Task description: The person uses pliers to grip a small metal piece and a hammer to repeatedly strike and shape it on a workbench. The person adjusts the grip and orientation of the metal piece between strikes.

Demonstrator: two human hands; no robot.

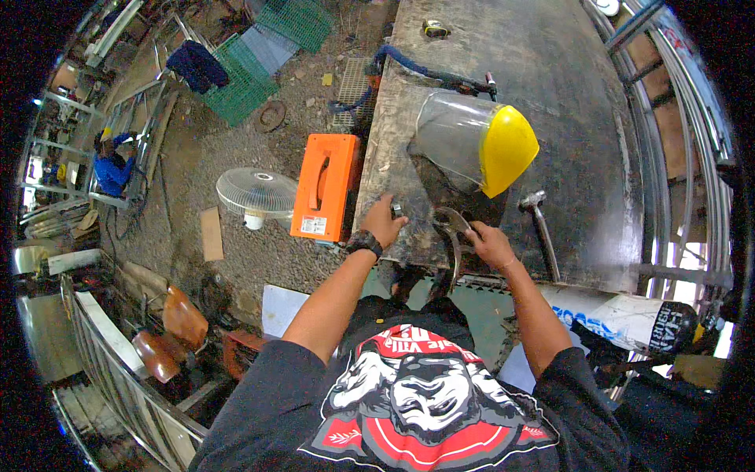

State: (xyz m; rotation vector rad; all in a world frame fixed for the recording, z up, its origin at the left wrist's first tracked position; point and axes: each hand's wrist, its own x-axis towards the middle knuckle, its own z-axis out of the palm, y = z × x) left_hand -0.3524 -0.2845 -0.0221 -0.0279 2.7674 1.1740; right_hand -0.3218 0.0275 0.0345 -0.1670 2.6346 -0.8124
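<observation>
My right hand is closed round part of a metal clamp with curved jaws, which looks like locking pliers. The clamp is over the near edge of the dark worktable. My left hand, with a black watch on its wrist, is at the table's left edge. Its thumb and fingers are bent round a small dark metal piece, too small to name. Just beyond both hands lies a face shield with a yellow crown and clear visor. To the right of my right hand rests a hammer.
An orange box-shaped machine with a handle stands against the table's left side, beside a fan. A blue cable crosses the table's left edge. A tape measure lies farther back. A person in blue works at far left.
</observation>
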